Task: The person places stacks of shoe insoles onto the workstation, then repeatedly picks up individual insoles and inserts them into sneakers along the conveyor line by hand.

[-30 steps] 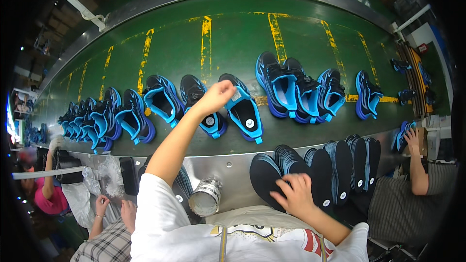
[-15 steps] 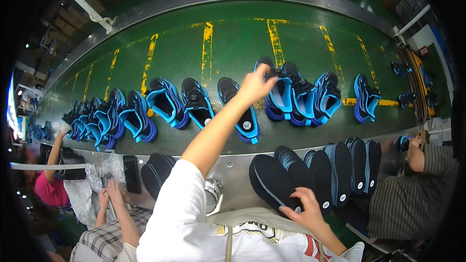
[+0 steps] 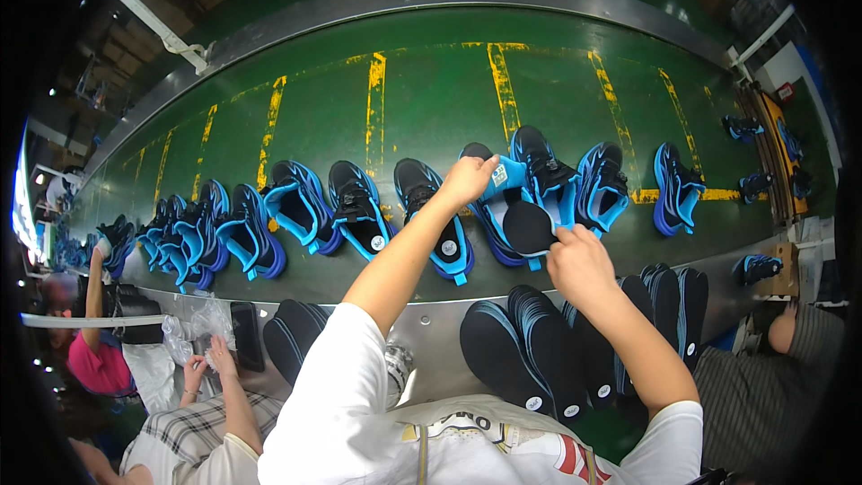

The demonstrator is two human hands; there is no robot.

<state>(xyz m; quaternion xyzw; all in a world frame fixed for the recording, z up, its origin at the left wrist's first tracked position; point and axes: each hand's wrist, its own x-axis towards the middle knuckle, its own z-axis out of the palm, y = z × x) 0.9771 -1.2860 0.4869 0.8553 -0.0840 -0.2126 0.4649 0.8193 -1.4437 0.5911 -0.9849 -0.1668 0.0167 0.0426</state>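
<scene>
Farthest left of the grip of the left hand (image 3: 469, 178): a co-worker's pink sleeve (image 3: 94, 370) and gloved hand (image 3: 101, 250), up against a dark shoe. Nearer on that side, along the green belt (image 3: 431, 81): a close row of black-and-blue shoes (image 3: 214, 224), toes pointing away. Below these: a clear plastic bag (image 3: 215, 319), another co-worker's bare hands (image 3: 221, 357), a flat dark object (image 3: 248, 337) and a stack of insoles (image 3: 292, 332). Just left of the left-hand grip, partly behind the forearm: a neighbouring shoe (image 3: 415, 178), round white sticker showing inside. Below that grip, half behind the sleeve: a tin (image 3: 400, 373).

At the left-hand grip itself: fingers together, clamped on the blue tongue (image 3: 505, 175) of the held shoe (image 3: 499, 238). Below and right of it, over that shoe's mouth: a black insole (image 3: 528, 226), pinched at its right edge by the right hand (image 3: 582, 262). Cannot tell how far inside.

Above and right of the right-hand grip: three further shoes (image 3: 600, 189). Below it: several insole stacks (image 3: 498, 350). Farthest right: a single shoe (image 3: 759, 267) near a cardboard box (image 3: 784, 271), above striped clothing (image 3: 754, 404).
</scene>
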